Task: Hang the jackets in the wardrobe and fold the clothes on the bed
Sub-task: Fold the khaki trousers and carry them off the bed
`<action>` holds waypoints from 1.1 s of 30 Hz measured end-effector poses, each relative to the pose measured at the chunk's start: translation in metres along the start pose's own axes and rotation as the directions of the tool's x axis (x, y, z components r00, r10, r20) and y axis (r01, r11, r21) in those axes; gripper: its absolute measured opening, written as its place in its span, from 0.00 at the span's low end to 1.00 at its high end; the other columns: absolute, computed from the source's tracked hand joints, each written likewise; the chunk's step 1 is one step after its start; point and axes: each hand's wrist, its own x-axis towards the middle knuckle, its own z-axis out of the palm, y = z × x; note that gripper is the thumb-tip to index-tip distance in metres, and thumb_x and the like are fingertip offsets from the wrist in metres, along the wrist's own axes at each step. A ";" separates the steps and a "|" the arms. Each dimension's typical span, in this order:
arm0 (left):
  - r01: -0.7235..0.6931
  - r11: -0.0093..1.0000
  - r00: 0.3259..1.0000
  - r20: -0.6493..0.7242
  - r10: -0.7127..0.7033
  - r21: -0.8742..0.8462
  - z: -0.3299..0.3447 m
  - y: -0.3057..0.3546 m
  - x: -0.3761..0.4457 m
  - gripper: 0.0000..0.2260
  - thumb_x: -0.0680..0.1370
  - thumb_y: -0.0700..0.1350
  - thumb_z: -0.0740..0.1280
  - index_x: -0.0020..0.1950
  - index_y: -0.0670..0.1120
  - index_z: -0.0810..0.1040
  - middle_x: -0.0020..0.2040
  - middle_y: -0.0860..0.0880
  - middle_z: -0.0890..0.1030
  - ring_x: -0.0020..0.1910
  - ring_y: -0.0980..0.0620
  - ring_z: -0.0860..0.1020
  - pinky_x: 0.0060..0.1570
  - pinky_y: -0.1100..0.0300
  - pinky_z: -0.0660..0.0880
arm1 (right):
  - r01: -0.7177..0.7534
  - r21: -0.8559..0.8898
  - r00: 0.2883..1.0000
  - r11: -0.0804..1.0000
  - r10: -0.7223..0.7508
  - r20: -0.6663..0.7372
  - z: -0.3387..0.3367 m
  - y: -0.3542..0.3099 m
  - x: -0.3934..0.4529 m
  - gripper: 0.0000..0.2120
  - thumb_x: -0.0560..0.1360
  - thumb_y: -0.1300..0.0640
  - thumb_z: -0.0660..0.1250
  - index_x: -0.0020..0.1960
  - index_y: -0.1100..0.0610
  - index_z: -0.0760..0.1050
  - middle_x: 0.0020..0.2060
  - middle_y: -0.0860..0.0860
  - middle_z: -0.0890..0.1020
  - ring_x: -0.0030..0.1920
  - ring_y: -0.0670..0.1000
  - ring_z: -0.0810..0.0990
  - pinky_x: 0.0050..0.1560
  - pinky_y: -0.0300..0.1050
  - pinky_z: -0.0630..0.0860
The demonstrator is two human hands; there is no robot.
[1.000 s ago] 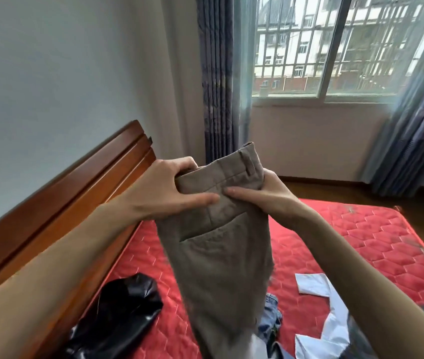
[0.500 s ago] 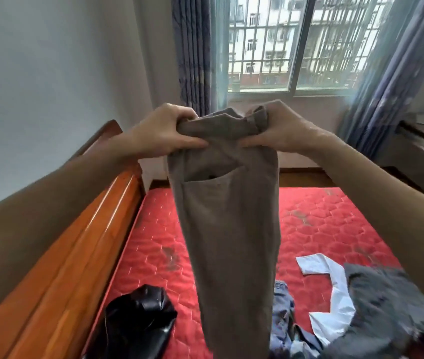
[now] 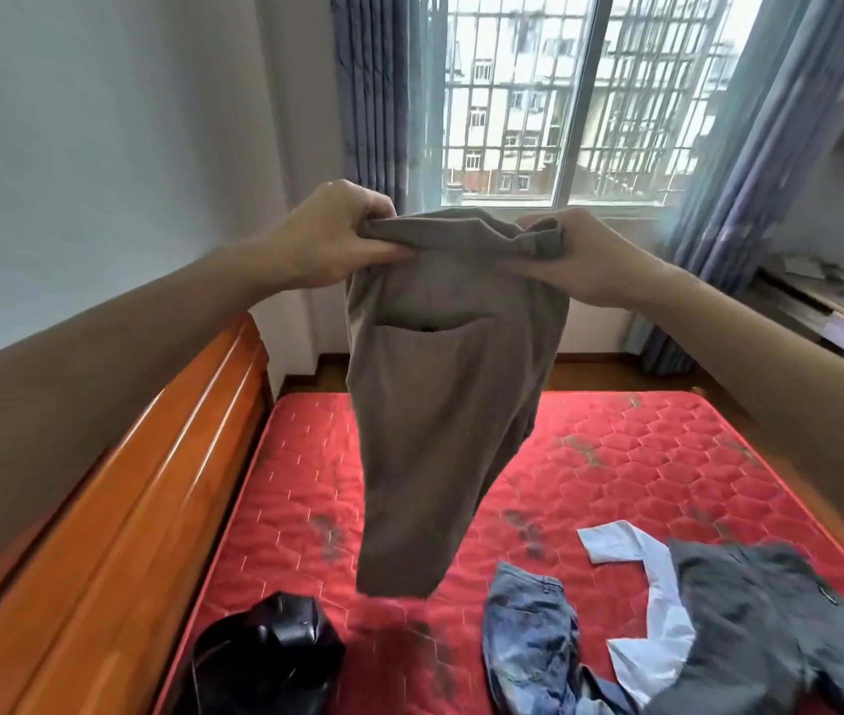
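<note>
Both hands, left hand (image 3: 329,234) and right hand (image 3: 582,263), grip khaki trousers (image 3: 440,405) waistband, hanging above red mattress (image 3: 641,467)

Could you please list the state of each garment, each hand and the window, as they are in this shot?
Khaki trousers: held up by the waistband, hanging clear of the mattress.
Left hand: grips the waistband's left end.
Right hand: grips the bunched right end.
Black jacket: crumpled on the red mattress.
Jeans: lying unfolded.
White shirt: unfolded, partly under the grey garment.
Window: cannot tell whether it is open; its curtains are drawn aside.
</note>
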 end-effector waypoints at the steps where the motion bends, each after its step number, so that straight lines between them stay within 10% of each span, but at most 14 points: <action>1: 0.015 0.998 0.998 0.061 -0.012 -0.061 -0.001 0.002 -0.006 0.09 0.78 0.47 0.75 0.47 0.41 0.84 0.38 0.49 0.80 0.36 0.59 0.77 0.38 0.65 0.72 | -0.013 0.010 0.998 1.000 0.012 0.058 0.002 0.000 -0.005 0.09 0.79 0.55 0.74 0.45 0.60 0.81 0.38 0.48 0.84 0.39 0.40 0.76 0.45 0.37 0.76; 5: 0.172 0.952 0.958 0.266 -0.103 -0.252 -0.008 0.010 -0.024 0.10 0.75 0.49 0.77 0.47 0.43 0.86 0.40 0.50 0.84 0.41 0.56 0.82 0.39 0.64 0.78 | -0.122 0.122 0.965 0.985 0.089 0.247 0.002 -0.009 -0.018 0.15 0.78 0.53 0.74 0.59 0.61 0.83 0.57 0.59 0.86 0.57 0.48 0.83 0.63 0.50 0.80; 10: 0.334 0.889 0.888 0.421 -0.186 -0.313 -0.028 0.017 -0.027 0.19 0.72 0.54 0.78 0.55 0.42 0.87 0.52 0.46 0.88 0.54 0.47 0.86 0.55 0.49 0.82 | -0.248 0.358 0.917 0.900 0.099 0.387 -0.005 -0.029 -0.017 0.18 0.75 0.60 0.75 0.64 0.61 0.81 0.58 0.56 0.86 0.61 0.54 0.85 0.64 0.47 0.80; 14: 0.427 0.815 0.852 0.477 -0.218 -0.391 -0.038 0.017 -0.020 0.14 0.74 0.52 0.74 0.50 0.43 0.87 0.51 0.45 0.88 0.52 0.48 0.87 0.50 0.57 0.82 | -0.367 0.479 0.884 0.797 0.139 0.447 -0.013 -0.028 0.002 0.33 0.67 0.56 0.83 0.69 0.63 0.76 0.62 0.58 0.84 0.61 0.56 0.84 0.62 0.49 0.82; 19: 0.501 0.782 0.825 0.477 -0.302 -0.370 -0.029 -0.011 -0.004 0.17 0.74 0.56 0.74 0.48 0.43 0.87 0.50 0.46 0.88 0.49 0.50 0.87 0.46 0.60 0.82 | -0.441 0.539 0.853 0.718 0.150 0.499 0.002 -0.008 0.037 0.18 0.72 0.61 0.75 0.61 0.59 0.81 0.56 0.56 0.87 0.54 0.53 0.86 0.56 0.45 0.84; 25: 0.560 0.767 0.765 0.552 -0.333 -0.313 0.001 -0.085 0.017 0.22 0.70 0.51 0.80 0.61 0.43 0.84 0.56 0.44 0.87 0.56 0.46 0.86 0.55 0.53 0.84 | -0.390 0.306 0.880 0.868 0.253 0.403 0.037 0.055 0.092 0.15 0.76 0.55 0.76 0.61 0.57 0.84 0.55 0.55 0.88 0.58 0.57 0.86 0.62 0.56 0.80; 33: 0.296 0.950 0.949 -0.086 -0.304 -0.100 0.042 -0.169 0.111 0.05 0.75 0.41 0.76 0.42 0.49 0.83 0.36 0.52 0.81 0.38 0.52 0.79 0.42 0.56 0.73 | -0.238 0.257 0.970 0.937 0.244 0.007 0.052 0.119 0.193 0.15 0.75 0.52 0.77 0.50 0.65 0.84 0.43 0.58 0.86 0.44 0.51 0.79 0.48 0.55 0.81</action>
